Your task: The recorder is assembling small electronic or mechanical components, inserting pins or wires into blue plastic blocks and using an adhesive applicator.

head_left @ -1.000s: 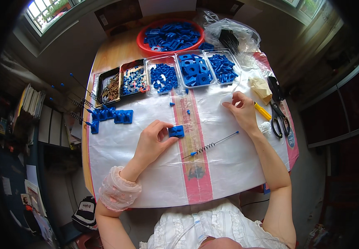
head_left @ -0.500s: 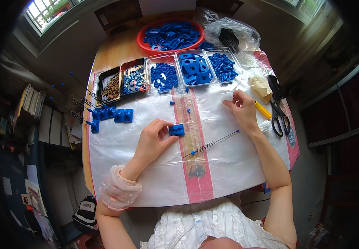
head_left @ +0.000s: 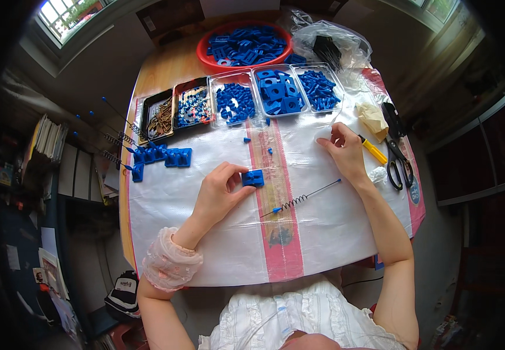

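Observation:
My left hand (head_left: 218, 191) grips a small blue plastic block (head_left: 253, 178) between thumb and fingertips, low over the middle of the sheet-covered table. Off to the right, my right hand (head_left: 346, 153) is raised with its fingers curled in a pinch; whatever they hold, if anything, is too small to make out. Between the two arms a black coiled spring (head_left: 293, 202) lies slantwise, its straight ends carrying a blue cone (head_left: 276, 210) and a small blue tip. Beyond the block, several little blue plugs (head_left: 270, 151) are scattered.
A row of trays holds brown screws (head_left: 161, 121), metal nuts (head_left: 193, 111) and blue parts (head_left: 276, 93). Behind stands a red basin (head_left: 203, 52). Joined blue blocks (head_left: 153, 154) with springs sit left. A yellow-handled tool (head_left: 375, 153) and black scissors (head_left: 400, 169) lie right.
The whole view has shifted slightly. Both hands keep nearly the same pose, and the left still grips the blue block.

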The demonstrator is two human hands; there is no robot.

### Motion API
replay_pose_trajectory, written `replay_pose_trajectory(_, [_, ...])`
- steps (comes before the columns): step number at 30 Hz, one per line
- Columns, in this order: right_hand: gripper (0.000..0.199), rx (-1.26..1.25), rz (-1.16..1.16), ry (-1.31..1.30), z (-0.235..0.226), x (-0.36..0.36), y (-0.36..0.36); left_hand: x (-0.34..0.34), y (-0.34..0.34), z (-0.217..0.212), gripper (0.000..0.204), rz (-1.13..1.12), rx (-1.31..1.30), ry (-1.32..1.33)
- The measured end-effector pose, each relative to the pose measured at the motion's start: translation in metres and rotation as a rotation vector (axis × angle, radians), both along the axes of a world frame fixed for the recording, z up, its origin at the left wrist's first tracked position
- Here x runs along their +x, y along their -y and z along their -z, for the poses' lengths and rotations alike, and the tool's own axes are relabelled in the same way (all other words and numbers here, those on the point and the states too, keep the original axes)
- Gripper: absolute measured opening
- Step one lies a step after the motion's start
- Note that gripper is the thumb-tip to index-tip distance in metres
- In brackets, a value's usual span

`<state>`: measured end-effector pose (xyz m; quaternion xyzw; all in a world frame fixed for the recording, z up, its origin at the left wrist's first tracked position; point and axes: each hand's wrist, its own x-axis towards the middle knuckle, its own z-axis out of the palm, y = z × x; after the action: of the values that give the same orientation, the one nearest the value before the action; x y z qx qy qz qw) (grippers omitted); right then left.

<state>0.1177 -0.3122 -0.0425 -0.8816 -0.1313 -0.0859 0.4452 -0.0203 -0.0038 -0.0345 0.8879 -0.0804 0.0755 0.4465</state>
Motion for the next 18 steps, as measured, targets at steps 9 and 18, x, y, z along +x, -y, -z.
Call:
replay_pose_trajectory(9, [0.037, 0.038, 0.004, 0.029, -0.015, -0.008, 0.002, -0.001, -0.001, 0.000, 0.041, -0.008, -0.006, -0.004])
replay_pose_trajectory(18, [0.016, 0.062, -0.132, 0.095, -0.052, -0.036, 0.016, -0.007, -0.006, -0.006, 0.055, -0.026, -0.075, -0.117])
